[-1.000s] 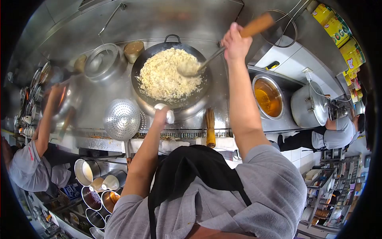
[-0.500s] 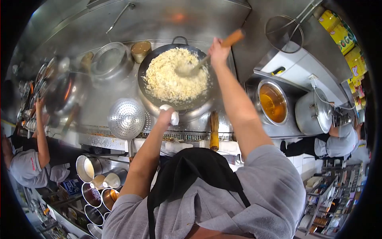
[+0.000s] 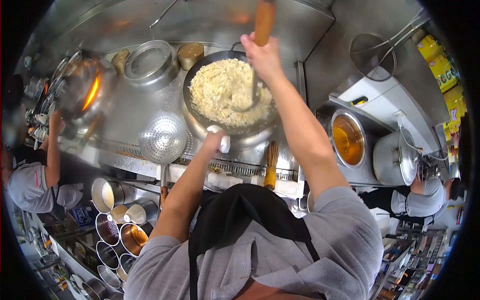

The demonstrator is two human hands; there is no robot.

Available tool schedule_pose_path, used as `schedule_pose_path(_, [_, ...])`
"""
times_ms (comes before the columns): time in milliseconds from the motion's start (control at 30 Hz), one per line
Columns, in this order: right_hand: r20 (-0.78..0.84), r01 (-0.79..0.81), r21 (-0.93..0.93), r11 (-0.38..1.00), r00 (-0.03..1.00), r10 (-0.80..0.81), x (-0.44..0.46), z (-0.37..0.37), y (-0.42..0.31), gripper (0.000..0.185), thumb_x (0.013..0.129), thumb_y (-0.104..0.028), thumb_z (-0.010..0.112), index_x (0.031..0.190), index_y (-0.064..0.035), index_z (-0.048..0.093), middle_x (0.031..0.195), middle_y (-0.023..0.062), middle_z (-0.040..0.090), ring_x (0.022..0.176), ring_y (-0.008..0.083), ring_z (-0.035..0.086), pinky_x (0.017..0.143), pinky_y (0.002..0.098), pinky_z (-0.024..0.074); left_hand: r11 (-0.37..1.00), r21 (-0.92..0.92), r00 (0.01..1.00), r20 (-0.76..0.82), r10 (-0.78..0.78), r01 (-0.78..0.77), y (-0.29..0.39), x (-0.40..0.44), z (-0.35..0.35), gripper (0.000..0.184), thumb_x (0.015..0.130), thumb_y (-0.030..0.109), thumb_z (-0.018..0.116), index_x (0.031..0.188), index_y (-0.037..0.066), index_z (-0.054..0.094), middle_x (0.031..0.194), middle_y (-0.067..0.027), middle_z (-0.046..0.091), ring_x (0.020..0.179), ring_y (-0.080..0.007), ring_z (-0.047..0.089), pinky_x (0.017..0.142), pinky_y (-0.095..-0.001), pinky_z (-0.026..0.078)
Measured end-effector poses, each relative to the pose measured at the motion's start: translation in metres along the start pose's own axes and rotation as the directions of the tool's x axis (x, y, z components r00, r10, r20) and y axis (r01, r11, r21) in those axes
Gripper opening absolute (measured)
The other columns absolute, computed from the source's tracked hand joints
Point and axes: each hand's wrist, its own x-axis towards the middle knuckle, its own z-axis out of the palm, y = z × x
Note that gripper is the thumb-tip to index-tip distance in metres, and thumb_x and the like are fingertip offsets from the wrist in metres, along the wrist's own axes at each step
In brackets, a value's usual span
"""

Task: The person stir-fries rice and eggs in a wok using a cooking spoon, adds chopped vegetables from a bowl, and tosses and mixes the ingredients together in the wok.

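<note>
A dark wok (image 3: pixel 196 125) full of fried rice (image 3: pixel 217 90) with yellow bits sits on the steel range in front of me. My right hand (image 3: pixel 264 59) is wrapped round the wooden handle of a ladle (image 3: pixel 263 24) held upright. The ladle's metal head is sunk in the rice at the wok's right side, partly blurred. At the near rim, my left hand (image 3: pixel 214 141) is closed on a folded white cloth (image 3: pixel 224 144). Whatever part of the wok lies under the cloth is hidden.
A perforated skimmer (image 3: pixel 162 139) and a bamboo brush (image 3: pixel 271 167) lie near the range's front edge. Right stand a basin of amber liquid (image 3: pixel 347 141) and a lidded pot (image 3: pixel 395 157). Flame glows beside another wok (image 3: pixel 82 92), where a co-worker (image 3: pixel 35 182) stands. Several containers (image 3: pixel 107 230) sit lower left.
My right hand has moved up and left, swinging the ladle's handle from a rightward slant to upright. Its head has shifted within the rice. My left hand keeps the cloth at the rim.
</note>
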Motion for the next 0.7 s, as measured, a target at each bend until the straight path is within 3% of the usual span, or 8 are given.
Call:
schedule_pose_path(133, [-0.111, 0.160, 0.212, 0.964, 0.984, -0.139, -0.045, -0.001, 0.018, 0.034, 0.085, -0.019, 0.063, 0.058, -0.0074, 0.046, 0.049, -0.0026, 0.043, 0.045, 0.0080, 0.039, 0.043, 0.0241, 0.0294, 0.999, 0.037, 0.998, -0.058, 0.001, 0.001, 0.003, -0.004, 0.001, 0.033, 0.078, 0.024, 0.061, 0.101, 0.001, 0.056, 0.082, -0.0117, 0.060, 0.066, -0.0226, 0.061, 0.051, -0.0402, 0.048])
schedule_pose_path(167, [-0.122, 0.256, -0.002, 0.967, 0.959, -0.254, -0.050, 0.004, 0.084, 0.034, 0.085, -0.018, 0.061, 0.057, -0.0084, 0.045, 0.049, -0.0033, 0.043, 0.043, 0.0072, 0.038, 0.041, 0.0238, 0.0288, 1.000, 0.031, 0.998, -0.068, -0.002, 0.004, -0.006, 0.000, -0.001, 0.033, 0.078, 0.024, 0.061, 0.101, 0.001, 0.056, 0.082, -0.0117, 0.060, 0.066, -0.0226, 0.061, 0.051, -0.0402, 0.048])
schedule_pose_path(367, [-0.055, -0.029, 0.127, 0.992, 0.998, 0.036, 0.022, 0.002, 0.007, 0.036, 0.084, -0.022, 0.064, 0.058, -0.0080, 0.044, 0.048, -0.0026, 0.043, 0.041, 0.0079, 0.042, 0.040, 0.0258, 0.0322, 0.998, -0.031, 0.998, 0.002, 0.062, -0.062, -0.011, 0.009, -0.002, 0.029, 0.078, 0.023, 0.059, 0.098, 0.001, 0.056, 0.082, -0.0121, 0.060, 0.066, -0.0225, 0.061, 0.049, -0.0374, 0.048])
schedule_pose_path(467, [0.022, 0.288, 0.133, 0.948, 0.956, -0.293, -0.035, 0.004, 0.024, 0.025, 0.086, -0.017, 0.061, 0.067, -0.0086, 0.047, 0.056, -0.0022, 0.046, 0.049, 0.0069, 0.041, 0.047, 0.0229, 0.0353, 0.982, 0.122, 0.988, -0.037, 0.148, -0.143, -0.015, 0.015, -0.006, 0.032, 0.079, 0.024, 0.059, 0.101, 0.001, 0.054, 0.083, -0.0119, 0.060, 0.065, -0.0226, 0.061, 0.049, -0.0386, 0.049])
schedule_pose_path(500, [-0.009, 0.407, -0.157, 0.900, 0.910, -0.414, -0.052, 0.014, 0.057, 0.036, 0.086, -0.024, 0.061, 0.059, -0.0077, 0.043, 0.052, -0.0019, 0.043, 0.050, 0.0095, 0.044, 0.049, 0.0267, 0.0361, 0.987, 0.118, 0.994, -0.008, 0.108, -0.106, -0.006, 0.005, -0.005, 0.035, 0.079, 0.025, 0.059, 0.103, 0.000, 0.052, 0.084, -0.0121, 0.060, 0.065, -0.0228, 0.061, 0.049, -0.0391, 0.049])
schedule_pose_path(567, [0.021, -0.004, -0.099, 0.995, 1.000, 0.006, -0.050, 0.020, 0.091, 0.032, 0.085, -0.026, 0.062, 0.063, -0.0057, 0.051, 0.054, 0.0009, 0.047, 0.053, 0.0124, 0.046, 0.054, 0.0290, 0.0387, 0.991, 0.114, 0.998, 0.019, 0.068, -0.070, 0.004, -0.004, -0.002, 0.038, 0.079, 0.025, 0.060, 0.105, 0.000, 0.051, 0.085, -0.0123, 0.060, 0.065, -0.0230, 0.061, 0.049, -0.0396, 0.049])
schedule_pose_path(633, [-0.038, -0.125, -0.240, 0.963, 0.992, 0.119, -0.016, 0.033, 0.035, 0.035, 0.083, -0.028, 0.065, 0.065, -0.0018, 0.051, 0.056, 0.0039, 0.049, 0.055, 0.0143, 0.045, 0.053, 0.0318, 0.0381, 0.997, 0.066, 0.998, -0.040, 0.039, -0.037, 0.000, -0.002, -0.002, 0.038, 0.079, 0.026, 0.060, 0.105, 0.000, 0.051, 0.085, -0.0123, 0.060, 0.064, -0.0231, 0.061, 0.048, -0.0389, 0.048])
schedule_pose_path(700, [0.108, 0.111, -0.099, 0.989, 0.989, -0.100, -0.015, 0.031, -0.006, 0.032, 0.089, -0.024, 0.059, 0.065, -0.0085, 0.043, 0.053, -0.0034, 0.041, 0.049, 0.0077, 0.038, 0.046, 0.0257, 0.0315, 0.998, 0.050, 0.997, -0.068, 0.036, -0.033, 0.004, 0.002, -0.001, 0.037, 0.079, 0.025, 0.060, 0.105, 0.001, 0.052, 0.085, -0.0120, 0.060, 0.064, -0.0232, 0.061, 0.048, -0.0385, 0.048])
